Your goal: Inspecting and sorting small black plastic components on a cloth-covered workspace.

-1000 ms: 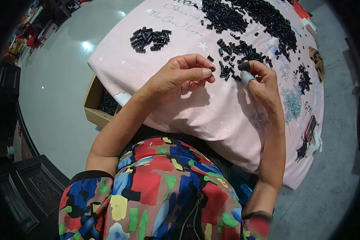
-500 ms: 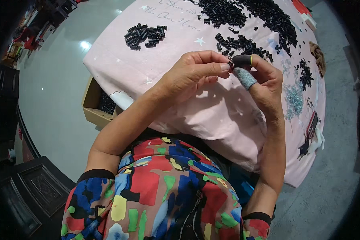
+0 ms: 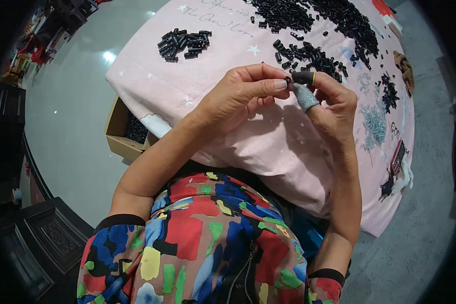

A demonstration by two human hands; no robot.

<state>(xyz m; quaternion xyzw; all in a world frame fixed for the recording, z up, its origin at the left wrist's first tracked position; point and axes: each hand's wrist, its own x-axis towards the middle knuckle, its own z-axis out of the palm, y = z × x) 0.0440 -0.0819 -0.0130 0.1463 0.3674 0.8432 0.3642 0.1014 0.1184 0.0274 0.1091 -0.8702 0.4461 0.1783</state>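
My left hand pinches a small black cylindrical part between thumb and forefinger, over the near side of the cloth. My right hand meets it there, its fingers closed at the part's other side. A black sleeve covers my right forefinger and a grey wrap my right thumb. Whether a second tiny piece sits between the right fingertips is hidden. Just beyond the hands lies a loose cluster of similar black parts. A smaller heap of black parts rests to the left.
Pink cloth covers the work surface. Large black piles lie at the far side. At right are a heap of tiny silvery pieces, a small black heap, a brown rag and a red-black device. A cardboard box stands below left.
Both hands have shifted very slightly left, still fingertip to fingertip. The right forefinger has straightened a little beside the black part.
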